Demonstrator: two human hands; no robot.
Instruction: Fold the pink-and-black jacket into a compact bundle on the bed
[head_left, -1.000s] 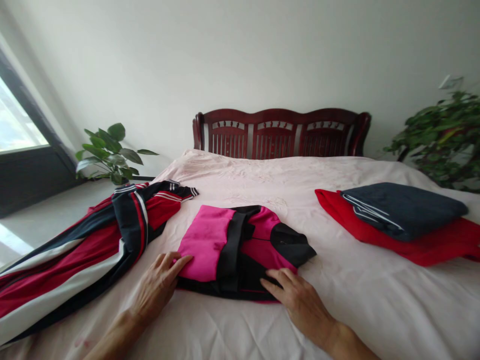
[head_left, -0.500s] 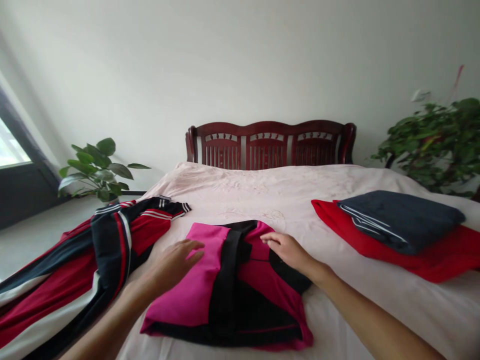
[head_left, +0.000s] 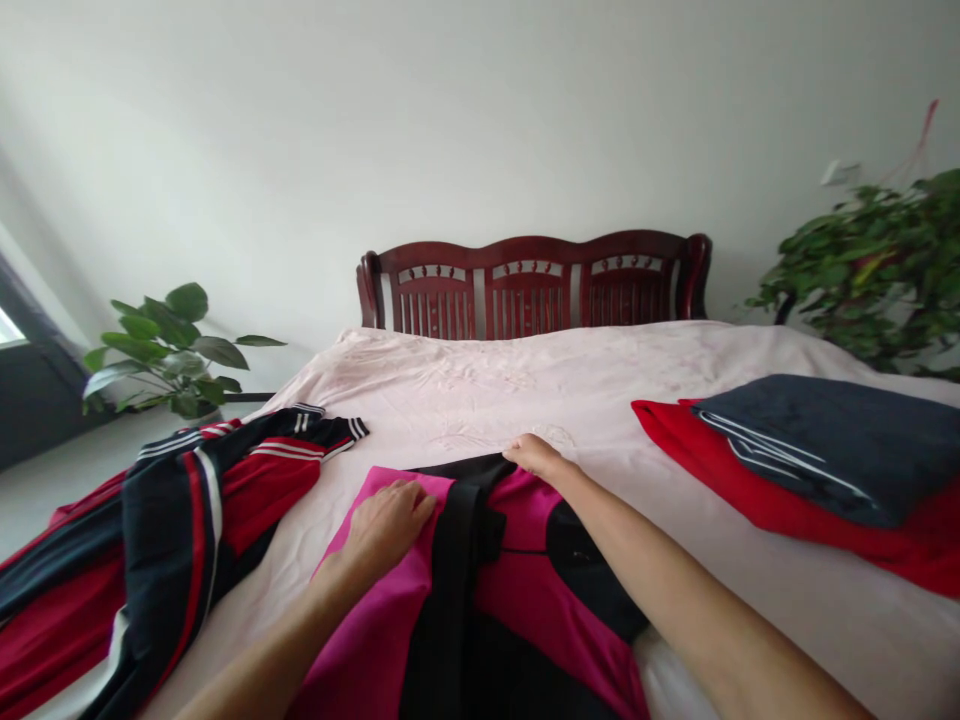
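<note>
A pink and black jacket [head_left: 517, 590], partly folded, lies in front of me on the bed, its lower end running out of the bottom of the view. At its far edge, my right hand [head_left: 534, 455] pinches the black collar-like strip between thumb and fingers. Over the pink folded part on the left is my left hand [head_left: 394, 520], fingers curled in and closed on the cloth; the fingertips are partly hidden.
Red, navy and white striped clothes [head_left: 225, 500] lie loosely on the left. A folded navy garment [head_left: 832, 440] rests on a red one [head_left: 750, 490] at the right. The pink bedsheet [head_left: 480, 390] reaches a dark wooden headboard [head_left: 532, 290]. Potted plants [head_left: 172, 350] stand on both sides.
Both hands have closed on the jacket; before, they hovered over it with fingers apart. The right hand moved to the far edge, the left slightly rightward. The view has shifted a little.
</note>
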